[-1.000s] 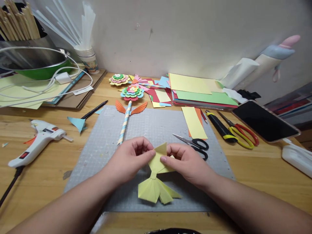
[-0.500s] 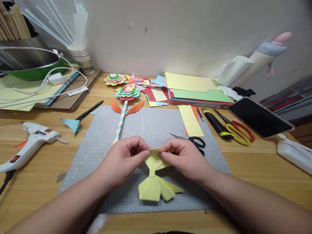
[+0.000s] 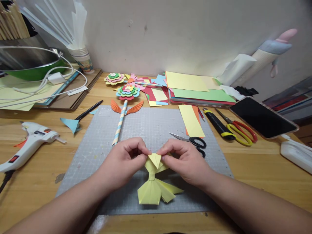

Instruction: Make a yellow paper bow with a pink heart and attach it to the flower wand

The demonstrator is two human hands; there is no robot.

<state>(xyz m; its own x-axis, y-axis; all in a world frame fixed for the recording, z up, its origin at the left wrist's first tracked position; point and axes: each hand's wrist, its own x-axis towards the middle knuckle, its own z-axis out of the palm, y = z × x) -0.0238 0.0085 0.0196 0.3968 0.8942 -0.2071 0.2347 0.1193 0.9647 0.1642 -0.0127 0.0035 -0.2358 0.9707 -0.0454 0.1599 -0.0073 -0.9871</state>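
A folded yellow paper bow point(image 3: 149, 191) is held over the grey cutting mat point(image 3: 97, 162), its narrow band in the middle and its pleated end toward me. My left hand point(image 3: 126, 159) pinches the far edge on the left between thumb and fingers. On the right of that edge, my right hand point(image 3: 184, 159) pinches it too. Between the fingertips a small triangular flap lies folded over toward me. Part of the bow's far end is hidden behind the right fingers. Black-handled scissors point(image 3: 196, 141) lie just beyond my right hand.
A striped paper stick with a layered paper flower point(image 3: 128, 92) lies beyond my left hand. Left are a white glue gun point(image 3: 36, 136) and a black pen point(image 3: 89, 110). Right are yellow paper strips point(image 3: 191, 120), a black-and-yellow cutter point(image 3: 218, 123), red-and-yellow-handled scissors point(image 3: 241, 131) and a phone point(image 3: 263, 117).
The bow's far edge has been folded down toward me into a small triangular flap. Both hands keep their pinch, with fingertips slightly closer together.
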